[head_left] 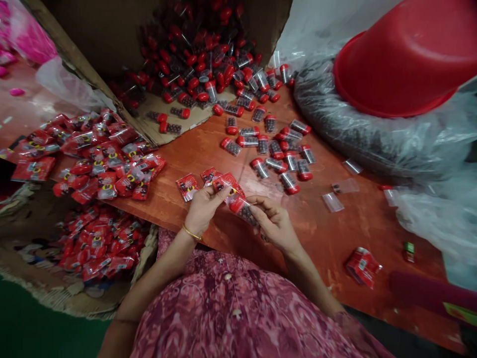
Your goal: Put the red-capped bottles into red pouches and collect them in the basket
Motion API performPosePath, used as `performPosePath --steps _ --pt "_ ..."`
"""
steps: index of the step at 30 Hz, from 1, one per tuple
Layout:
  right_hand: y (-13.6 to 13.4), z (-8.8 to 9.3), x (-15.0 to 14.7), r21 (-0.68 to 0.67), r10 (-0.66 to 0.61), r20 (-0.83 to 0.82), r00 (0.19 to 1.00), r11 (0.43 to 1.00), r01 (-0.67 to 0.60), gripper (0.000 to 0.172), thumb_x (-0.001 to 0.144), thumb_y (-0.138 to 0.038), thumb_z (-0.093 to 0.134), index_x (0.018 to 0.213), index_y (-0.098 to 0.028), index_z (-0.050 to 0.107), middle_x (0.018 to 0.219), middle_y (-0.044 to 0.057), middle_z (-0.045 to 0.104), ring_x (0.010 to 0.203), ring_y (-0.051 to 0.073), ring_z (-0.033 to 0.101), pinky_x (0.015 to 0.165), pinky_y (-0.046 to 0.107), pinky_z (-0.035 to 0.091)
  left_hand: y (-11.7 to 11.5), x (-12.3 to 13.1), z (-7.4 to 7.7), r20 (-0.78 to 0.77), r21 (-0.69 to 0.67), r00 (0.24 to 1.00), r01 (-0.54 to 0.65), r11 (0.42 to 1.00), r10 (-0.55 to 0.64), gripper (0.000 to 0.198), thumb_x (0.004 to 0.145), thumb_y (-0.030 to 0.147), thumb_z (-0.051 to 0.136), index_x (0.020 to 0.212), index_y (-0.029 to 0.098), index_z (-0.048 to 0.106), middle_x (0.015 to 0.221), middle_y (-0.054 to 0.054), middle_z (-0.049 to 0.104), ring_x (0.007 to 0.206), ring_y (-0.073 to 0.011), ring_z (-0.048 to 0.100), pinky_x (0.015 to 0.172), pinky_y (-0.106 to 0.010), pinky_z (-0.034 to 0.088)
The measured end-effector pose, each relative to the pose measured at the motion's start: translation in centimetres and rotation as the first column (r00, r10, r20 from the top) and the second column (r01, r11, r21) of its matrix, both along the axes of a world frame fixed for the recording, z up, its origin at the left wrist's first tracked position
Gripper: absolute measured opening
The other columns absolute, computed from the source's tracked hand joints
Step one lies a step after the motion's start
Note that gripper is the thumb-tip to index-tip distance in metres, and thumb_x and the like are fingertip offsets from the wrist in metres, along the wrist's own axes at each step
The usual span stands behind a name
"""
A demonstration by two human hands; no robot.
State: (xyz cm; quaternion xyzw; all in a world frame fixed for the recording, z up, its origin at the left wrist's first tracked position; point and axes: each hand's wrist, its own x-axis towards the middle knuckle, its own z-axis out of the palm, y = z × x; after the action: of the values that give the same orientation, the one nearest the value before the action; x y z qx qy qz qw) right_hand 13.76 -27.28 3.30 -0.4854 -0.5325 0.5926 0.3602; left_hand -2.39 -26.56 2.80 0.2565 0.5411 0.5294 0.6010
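Observation:
Close in front of me, my left hand point(204, 209) pinches a small red printed packet point(228, 183) between thumb and fingers. My right hand point(275, 223) grips the lower end of a clear tube point(246, 213) with a red cap and dark little balls inside. The capped end meets the packet; whether it is inside or only against it I cannot tell. Beside my left hand, another flat red packet point(187, 187) lies on the table. Several more capped tubes point(276, 149) are scattered beyond both hands.
An open cardboard box point(112, 107) spills capped tubes onto the wooden table point(208, 144). Filled red packets point(108, 164) are piled at left, above a carton point(44, 288) of more packets. At right are a red tub point(402, 59) on a plastic-wrapped bundle point(335, 114) and a crumpled packet point(364, 267).

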Motion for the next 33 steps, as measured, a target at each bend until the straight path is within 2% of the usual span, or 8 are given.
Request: performPosePath --steps 5,13,18,21,24,27,29,33 --pt "0.0 -0.9 -0.6 0.06 -0.11 -0.043 0.993 0.992 0.112 0.03 0.078 -0.044 0.058 0.096 -0.019 0.057 0.07 -0.001 0.061 0.04 0.005 0.043 0.034 0.018 0.039 -0.1 0.9 -0.1 0.18 0.019 0.983 -0.024 1.0 0.021 0.033 0.049 0.03 0.082 0.076 0.015 0.069 0.075 0.0 0.07 0.068 -0.0113 0.06 0.074 -0.026 0.047" --pt "0.0 -2.2 -1.8 0.177 -0.242 -0.064 0.968 0.952 0.25 0.02 0.083 -0.037 0.053 0.096 -0.021 0.055 0.079 0.001 0.06 0.052 0.007 0.047 0.043 0.02 0.04 -0.4 2.0 -0.2 0.259 -0.026 0.966 -0.011 1.0 0.018 0.031 0.048 0.029 0.083 0.073 0.015 0.071 0.077 -0.002 0.071 0.071 -0.0112 0.062 0.075 -0.024 0.047" --pt "0.1 -2.2 -2.3 0.137 -0.228 -0.084 0.97 0.962 0.238 0.02 0.085 -0.037 0.051 0.095 -0.021 0.052 0.068 -0.003 0.056 0.046 0.007 0.045 0.043 0.02 0.04 -0.4 2.2 -0.1 0.239 -0.035 0.97 -0.024 0.999 0.032 0.032 0.054 0.039 0.079 0.073 0.015 0.072 0.074 -0.004 0.071 0.065 -0.0104 0.06 0.064 -0.021 0.045" --pt "0.2 -2.4 -2.5 0.195 -0.281 -0.093 0.955 0.936 0.294 0.017 0.085 -0.035 0.051 0.094 -0.021 0.052 0.078 0.0 0.059 0.064 0.01 0.056 0.059 0.023 0.049 -0.5 2.5 -0.3 0.194 -0.024 0.979 -0.053 0.998 0.057 0.03 0.054 0.035 0.08 0.075 0.015 0.072 0.073 -0.003 0.071 0.068 -0.0105 0.06 0.069 -0.022 0.044" --pt "0.0 -2.9 -2.5 0.269 -0.288 -0.093 0.953 0.914 0.303 0.015 0.086 -0.032 0.051 0.096 -0.021 0.051 0.086 0.002 0.061 0.078 0.013 0.06 0.072 0.027 0.051 -0.5 2.7 -0.3 0.227 -0.004 0.972 -0.054 0.999 0.054 0.03 0.055 0.035 0.08 0.076 0.016 0.071 0.076 -0.002 0.071 0.068 -0.0094 0.06 0.069 -0.021 0.044" --pt "-0.2 -3.3 -2.3 0.285 -0.237 -0.074 0.969 0.926 0.248 0.015 0.086 -0.03 0.051 0.098 -0.022 0.049 0.085 0.001 0.061 0.075 0.012 0.061 0.07 0.027 0.052 -0.3 2.6 -0.2 0.334 -0.022 0.942 -0.039 0.999 0.044 0.03 0.056 0.042 0.078 0.068 0.016 0.069 0.065 0.001 0.067 0.058 -0.0066 0.055 0.06 -0.019 0.042" --pt "-0.3 -3.4 -2.2 0.283 -0.219 -0.063 0.974 0.932 0.228 0.014 0.087 -0.029 0.05 0.099 -0.022 0.049 0.084 0.001 0.061 0.074 0.012 0.061 0.068 0.027 0.052 -0.1 2.7 -0.3 0.389 -0.065 0.92 -0.025 0.998 0.048 0.031 0.05 0.039 0.081 0.065 0.015 0.068 0.062 0.002 0.066 0.056 -0.0061 0.055 0.06 -0.018 0.042" --pt "-0.1 -3.5 -2.3 0.321 -0.29 -0.035 0.956 0.903 0.285 0.013 0.086 -0.028 0.051 0.097 -0.021 0.05 0.085 0.001 0.061 0.077 0.012 0.061 0.071 0.027 0.051 -0.1 3.4 -0.3 0.386 -0.105 0.914 -0.09 0.99 0.124 0.033 0.044 0.031 0.085 0.066 0.015 0.067 0.066 0.001 0.068 0.061 -0.0076 0.058 0.066 -0.02 0.044"
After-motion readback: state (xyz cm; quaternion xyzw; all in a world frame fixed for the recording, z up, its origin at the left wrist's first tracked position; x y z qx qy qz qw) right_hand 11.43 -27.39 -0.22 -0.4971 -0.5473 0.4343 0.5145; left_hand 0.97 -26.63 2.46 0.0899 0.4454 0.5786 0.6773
